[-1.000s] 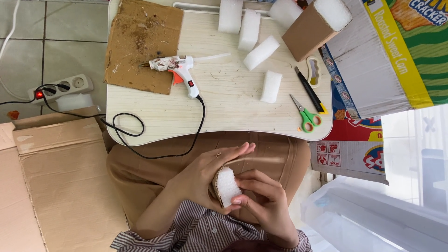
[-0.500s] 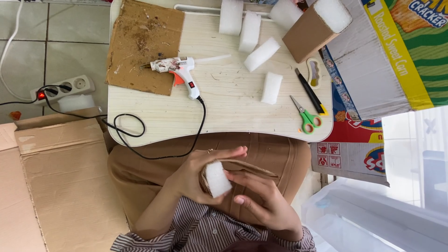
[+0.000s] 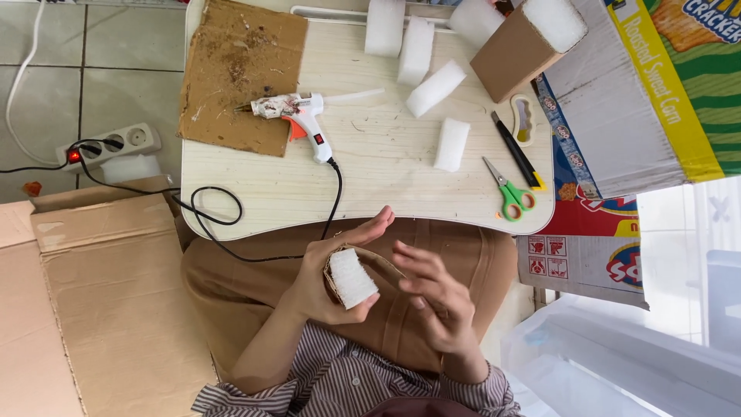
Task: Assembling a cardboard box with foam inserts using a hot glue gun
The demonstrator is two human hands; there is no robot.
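Head view: the left hand (image 3: 328, 282) is gripping a white foam block (image 3: 353, 278) wrapped in a brown cardboard strip (image 3: 384, 261), holding it over the lap, just near of the table (image 3: 370, 193) edge. The right hand (image 3: 434, 297) is hovering just right of the block, fingers spread open, holding nothing. On the table, a glue gun (image 3: 297, 116) is lying partly on a cardboard sheet (image 3: 239, 73); green-handled scissors (image 3: 508, 193) and a utility knife (image 3: 517, 153) are lying to the right, with loose foam pieces (image 3: 451, 144) farther back.

A glue gun (image 3: 305, 123), scissors (image 3: 505, 189) and foam blocks (image 3: 451, 144) lie on the table (image 3: 386, 185).
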